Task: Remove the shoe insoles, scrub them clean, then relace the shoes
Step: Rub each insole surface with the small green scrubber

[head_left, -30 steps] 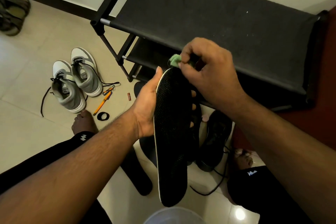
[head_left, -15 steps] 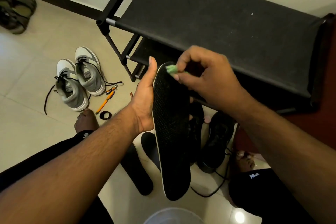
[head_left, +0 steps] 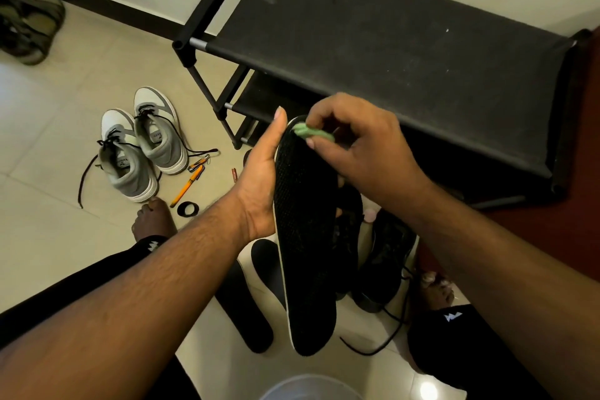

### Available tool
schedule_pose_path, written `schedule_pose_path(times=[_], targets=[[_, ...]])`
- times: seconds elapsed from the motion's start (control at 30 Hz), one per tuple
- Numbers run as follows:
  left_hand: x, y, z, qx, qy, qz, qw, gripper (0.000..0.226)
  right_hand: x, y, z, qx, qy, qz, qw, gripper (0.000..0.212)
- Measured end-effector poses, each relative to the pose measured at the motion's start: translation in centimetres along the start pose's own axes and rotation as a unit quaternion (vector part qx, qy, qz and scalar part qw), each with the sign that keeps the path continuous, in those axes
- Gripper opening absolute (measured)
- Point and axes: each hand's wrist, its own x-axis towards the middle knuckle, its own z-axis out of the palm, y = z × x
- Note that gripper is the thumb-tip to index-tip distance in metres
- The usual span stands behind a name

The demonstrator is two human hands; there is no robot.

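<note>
On the tiled floor in front of a black shoe rack, a person scrubs a black insole held upright at the centre of the view. The left hand grips its edge, thumb along the near side and fingers wrapped behind. The right hand pinches a small green scrubber against the insole's top end, at about 12 o'clock on it. Over the past second the scrubber has slid from the very tip onto the face of the insole, suggesting the scrubbing stroke is only starting down its length. Two more insoles lie on the floor at 7 o'clock; black shoes with loose laces sit at 4 o'clock, still unlaced. Grey sneakers stand at 9 o'clock beside an orange pen.
</note>
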Motion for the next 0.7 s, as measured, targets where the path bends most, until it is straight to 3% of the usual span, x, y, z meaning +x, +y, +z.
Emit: schedule_pose_path(times=[0.07, 0.13, 0.27, 0.3, 0.4, 0.53, 0.7], targets=[[0.0, -0.1, 0.1, 0.003, -0.009, 0.004, 1.000, 0.073, 0.0, 0.3, 0.0, -0.035, 0.030, 0.003, 0.999, 0.016], [0.0, 0.1, 0.2, 0.009, -0.006, 0.010, 1.000, 0.071, 0.0, 0.2, 0.2, -0.030, 0.004, -0.012, 0.999, 0.017], [0.3, 0.7, -0.3, -0.018, 0.040, 0.038, 0.998, 0.068, -0.3, -0.3, 0.1, 0.045, -0.201, -0.045, 0.978, 0.015], [0.4, 0.8, -0.5, -0.021, 0.045, 0.045, 0.998, 0.068, -0.3, -0.4, 0.1, 0.061, -0.222, -0.047, 0.972, 0.014], [0.3, 0.4, -0.5, -0.013, 0.033, 0.030, 0.999, 0.067, -0.1, -0.5, -0.2, 0.060, -0.153, -0.054, 0.985, 0.011], [0.1, -0.1, -0.1, 0.032, -0.006, 0.003, 0.999, 0.071, 0.2, 0.1, -0.8, -0.042, -0.054, -0.087, 0.994, 0.011], [0.0, 0.7, 0.0, 0.026, 0.004, 0.026, 0.999, 0.067, 0.2, 1.0, -0.5, -0.120, -0.067, -0.054, 0.989, 0.016]])
